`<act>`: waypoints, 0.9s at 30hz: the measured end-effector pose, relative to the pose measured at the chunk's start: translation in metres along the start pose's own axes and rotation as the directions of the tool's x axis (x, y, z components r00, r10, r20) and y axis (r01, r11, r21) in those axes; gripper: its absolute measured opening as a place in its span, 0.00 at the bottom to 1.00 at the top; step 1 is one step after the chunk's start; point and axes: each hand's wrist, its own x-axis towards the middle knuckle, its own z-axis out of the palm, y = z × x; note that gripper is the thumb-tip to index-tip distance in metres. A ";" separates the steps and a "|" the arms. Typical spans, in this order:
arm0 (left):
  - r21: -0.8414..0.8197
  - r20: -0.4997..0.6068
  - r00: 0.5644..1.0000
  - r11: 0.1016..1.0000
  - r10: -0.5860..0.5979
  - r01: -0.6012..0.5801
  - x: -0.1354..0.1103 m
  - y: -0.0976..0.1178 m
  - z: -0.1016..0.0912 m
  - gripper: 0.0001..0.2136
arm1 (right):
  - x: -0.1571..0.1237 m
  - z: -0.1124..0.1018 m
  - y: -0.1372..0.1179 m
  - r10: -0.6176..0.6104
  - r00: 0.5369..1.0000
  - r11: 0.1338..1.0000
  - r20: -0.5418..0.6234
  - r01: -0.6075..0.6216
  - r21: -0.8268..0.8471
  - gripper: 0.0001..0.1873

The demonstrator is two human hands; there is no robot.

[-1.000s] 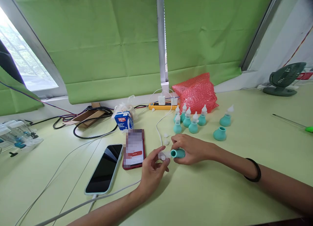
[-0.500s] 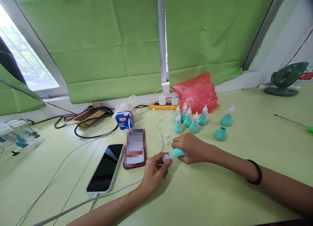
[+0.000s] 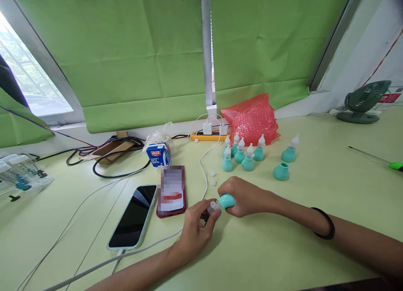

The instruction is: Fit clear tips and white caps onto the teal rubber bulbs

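My right hand [image 3: 247, 196] is closed around a teal squeeze bulb [image 3: 226, 201], its neck towards the left. At that neck, my left hand [image 3: 198, 226] pinches a clear plastic nozzle piece [image 3: 213, 205] between thumb and fingers; the two parts meet, but how deeply they join I cannot tell. Behind the hands stand several nasal aspirators [image 3: 247, 163], teal bulbs with clear necks and pale pointed tips. Another aspirator [image 3: 289, 154] stands apart to the right, near a bare teal bulb [image 3: 281, 172] with an open neck. Two small whitish tips [image 3: 213, 182] lie just beyond my hands.
Left of my hands lie a red-cased phone [image 3: 171, 194] and a black-screened phone [image 3: 134, 217] with a white cable. Behind are a blue milk carton [image 3: 158, 155], an orange power strip [image 3: 204, 136] and a red bubble-wrap bag [image 3: 252, 119]. A screwdriver [image 3: 395, 166] and fan [image 3: 362, 102] sit right.
The bulb has turned slightly in my right hand and now meets the clear piece closer to my left fingers. The whole view has shifted a little.
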 end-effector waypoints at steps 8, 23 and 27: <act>0.112 -0.045 0.979 0.975 0.200 -0.194 -0.002 -0.002 0.003 0.07 | 0.003 -0.003 0.007 0.002 0.976 0.892 0.219 -0.101 0.440 0.07; 0.093 -0.102 0.936 0.940 0.336 -0.328 -0.003 -0.001 0.001 0.10 | 0.006 0.001 0.006 -0.114 0.867 0.610 0.486 -0.325 0.723 0.10; -0.098 -0.176 0.977 0.985 0.123 -0.141 -0.003 -0.001 0.001 0.08 | 0.006 -0.003 0.003 -0.194 0.882 0.675 0.430 -0.198 0.711 0.19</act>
